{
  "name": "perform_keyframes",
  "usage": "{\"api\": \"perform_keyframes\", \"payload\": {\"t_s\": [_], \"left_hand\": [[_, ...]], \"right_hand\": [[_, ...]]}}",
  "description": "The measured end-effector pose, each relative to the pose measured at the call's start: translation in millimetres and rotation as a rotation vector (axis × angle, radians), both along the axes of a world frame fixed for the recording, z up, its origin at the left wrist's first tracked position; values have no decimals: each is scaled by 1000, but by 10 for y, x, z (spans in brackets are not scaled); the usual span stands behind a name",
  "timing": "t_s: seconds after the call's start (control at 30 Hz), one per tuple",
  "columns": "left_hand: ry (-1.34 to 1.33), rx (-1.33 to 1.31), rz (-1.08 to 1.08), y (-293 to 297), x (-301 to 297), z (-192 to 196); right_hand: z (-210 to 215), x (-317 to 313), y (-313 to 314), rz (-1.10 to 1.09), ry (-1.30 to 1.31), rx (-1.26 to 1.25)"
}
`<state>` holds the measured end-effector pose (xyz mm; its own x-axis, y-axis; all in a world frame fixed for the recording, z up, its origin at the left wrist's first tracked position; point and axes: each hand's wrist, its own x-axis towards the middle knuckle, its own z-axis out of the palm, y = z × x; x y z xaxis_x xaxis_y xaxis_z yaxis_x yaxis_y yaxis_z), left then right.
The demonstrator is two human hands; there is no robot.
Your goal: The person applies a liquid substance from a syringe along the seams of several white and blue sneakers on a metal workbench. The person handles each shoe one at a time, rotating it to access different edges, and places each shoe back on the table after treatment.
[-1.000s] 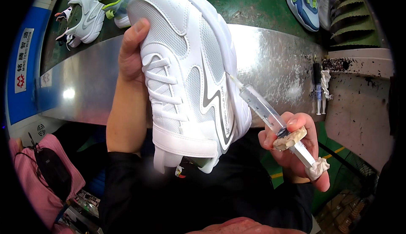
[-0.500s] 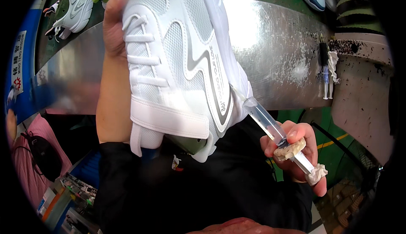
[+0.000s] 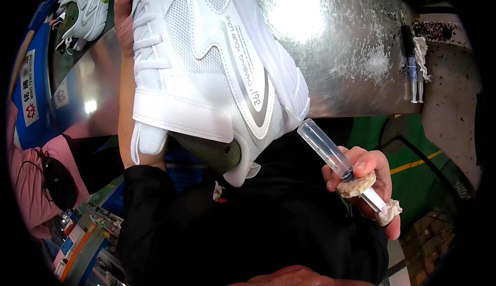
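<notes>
My left hand is closed on the far left side of a white lace-up sneaker, most of its fingers hidden behind it. The shoe is tilted with its heel toward me, and a dark green shoe last shows in its opening. In my right hand is a clear syringe, fingers wrapped around its plunger end. Its thin tip meets the shoe's heel along the line between upper and sole. A lumpy beige wad surrounds the syringe's flange, and crumpled white wrapping covers the plunger's end.
Beyond the shoe lies a scuffed metal work surface. More syringes rest at its right end, beside a stained machine part. Other shoes stand at the far left. A person in pink is at the left, near a blue panel.
The sneaker has shifted left and turned slightly in my left hand. The syringe has hardly moved, so its tip now meets the shoe farther back, at the heel.
</notes>
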<state>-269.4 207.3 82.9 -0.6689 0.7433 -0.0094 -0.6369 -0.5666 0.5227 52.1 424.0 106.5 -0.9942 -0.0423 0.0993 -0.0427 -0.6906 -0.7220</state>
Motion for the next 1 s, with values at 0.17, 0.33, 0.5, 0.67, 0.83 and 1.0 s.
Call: {"api": "perform_keyframes", "payload": {"t_s": [0.17,0.33,0.5,0.67,0.83,1.0], "left_hand": [[9,-65,3,-37,34,-14],[-4,-204,54,-205,139,41],[-80,-431,100,-420,344,125],[-44,-706,216,-919,516,158],[7,-807,308,-1566,786,86],[-4,-882,447,-1799,1283,100]], "right_hand": [[-91,96,3,-17,15,-23],[-142,105,0,-20,40,-91],[-228,97,-38,-43,76,-139],[-312,8,-40,-27,124,-91],[-469,-100,-94,-24,174,37],[-540,-207,-176,-31,214,139]]}}
